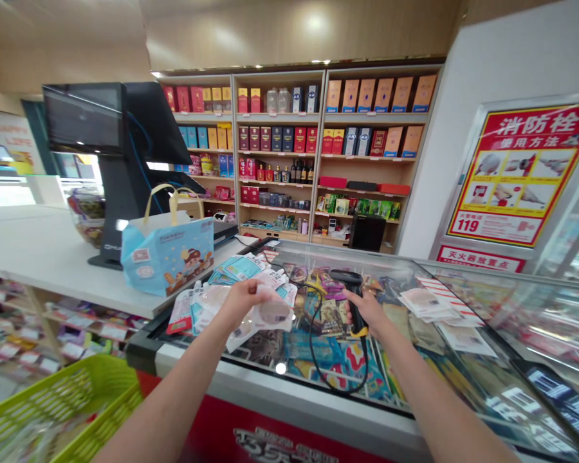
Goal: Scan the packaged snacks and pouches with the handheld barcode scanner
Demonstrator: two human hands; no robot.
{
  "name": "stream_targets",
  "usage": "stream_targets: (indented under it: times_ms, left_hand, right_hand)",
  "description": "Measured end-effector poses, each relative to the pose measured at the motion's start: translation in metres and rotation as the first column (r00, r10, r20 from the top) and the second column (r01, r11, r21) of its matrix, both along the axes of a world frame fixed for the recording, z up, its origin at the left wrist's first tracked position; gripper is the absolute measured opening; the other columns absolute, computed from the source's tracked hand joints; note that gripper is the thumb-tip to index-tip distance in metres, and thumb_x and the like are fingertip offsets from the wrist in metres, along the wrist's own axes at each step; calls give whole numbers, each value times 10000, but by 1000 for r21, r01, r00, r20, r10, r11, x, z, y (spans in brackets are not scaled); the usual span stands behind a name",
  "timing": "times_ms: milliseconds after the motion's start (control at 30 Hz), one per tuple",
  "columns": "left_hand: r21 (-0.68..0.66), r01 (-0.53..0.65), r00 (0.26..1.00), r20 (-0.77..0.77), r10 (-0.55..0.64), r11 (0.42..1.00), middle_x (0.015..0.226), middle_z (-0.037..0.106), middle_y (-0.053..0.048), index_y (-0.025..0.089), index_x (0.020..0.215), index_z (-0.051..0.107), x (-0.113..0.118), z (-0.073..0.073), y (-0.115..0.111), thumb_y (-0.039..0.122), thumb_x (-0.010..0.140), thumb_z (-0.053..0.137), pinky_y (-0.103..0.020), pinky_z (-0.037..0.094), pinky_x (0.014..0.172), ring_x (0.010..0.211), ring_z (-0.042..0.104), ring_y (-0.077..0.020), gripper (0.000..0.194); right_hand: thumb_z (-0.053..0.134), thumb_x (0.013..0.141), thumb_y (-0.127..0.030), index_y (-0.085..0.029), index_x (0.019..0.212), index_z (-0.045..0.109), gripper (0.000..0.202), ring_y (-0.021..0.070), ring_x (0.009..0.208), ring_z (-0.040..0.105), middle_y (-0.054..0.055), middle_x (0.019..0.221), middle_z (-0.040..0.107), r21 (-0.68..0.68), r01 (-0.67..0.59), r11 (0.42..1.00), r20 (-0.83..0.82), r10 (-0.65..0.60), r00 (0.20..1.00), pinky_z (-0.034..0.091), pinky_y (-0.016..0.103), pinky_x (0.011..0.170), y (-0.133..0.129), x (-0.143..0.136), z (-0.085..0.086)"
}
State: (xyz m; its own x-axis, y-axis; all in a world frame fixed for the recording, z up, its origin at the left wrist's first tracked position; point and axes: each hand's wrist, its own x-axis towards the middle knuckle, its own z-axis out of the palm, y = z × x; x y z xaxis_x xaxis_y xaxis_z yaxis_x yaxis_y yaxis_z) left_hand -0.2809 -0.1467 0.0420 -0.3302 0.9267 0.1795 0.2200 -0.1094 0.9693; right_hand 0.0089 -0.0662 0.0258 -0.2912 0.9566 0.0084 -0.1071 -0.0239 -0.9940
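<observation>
My left hand (244, 301) pinches the edge of a clear-and-white plastic package (273, 313) above the glass freezer lid. Beneath and behind it lies a pile of blue-and-white spouted pouches (241, 267), with a red-cornered one (179, 314) at the left. The fingers of my right hand (364, 310) are wrapped around the grip of a black-and-yellow barcode scanner (354, 299). Its head points left, toward the package. From the grip's bottom a black cable (313, 360) loops over the glass. More flat white packages (427, 303) rest on the glass to the right of my right hand.
A blue paper-like carrier bag (168, 251) stands on the white counter (9, 235) beside a black checkout terminal (120, 167). At lower left is a green basket (62, 405) with plastic-wrapped goods. Ice creams fill the chest freezer (338, 411). Shelves of boxes (280, 138) line the back wall.
</observation>
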Motion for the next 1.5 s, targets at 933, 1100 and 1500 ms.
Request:
stream_targets:
  times_ms: [933, 1100, 1500]
  left_hand:
    - [137, -401, 876, -231, 423, 906, 717, 570, -16, 193, 735, 534, 58, -47, 152, 267, 824, 463, -280, 379, 689, 730, 533, -175, 136]
    - [131, -403, 874, -237, 424, 906, 745, 590, -26, 190, 763, 548, 58, -51, 156, 266, 830, 459, -284, 392, 722, 785, 561, -190, 135]
    - [121, -397, 866, -278, 415, 910, 790, 641, -64, 188, 784, 584, 57, -47, 152, 301, 817, 439, -312, 426, 754, 816, 596, -220, 187]
  right_hand:
    - [708, 680, -449, -191, 658, 480, 345, 90, 356, 488, -55, 469, 523, -75, -189, 979, 177, 199, 964, 454, 221, 373, 1, -3, -9]
    - [733, 651, -440, -189, 658, 497, 345, 88, 364, 482, -54, 482, 532, -75, -188, 979, 195, 200, 960, 458, 224, 370, 3, -3, -13]
    - [706, 700, -412, -202, 653, 490, 305, 100, 372, 491, -43, 483, 548, -91, -161, 983, 156, 174, 972, 470, 237, 384, 5, -5, -13]
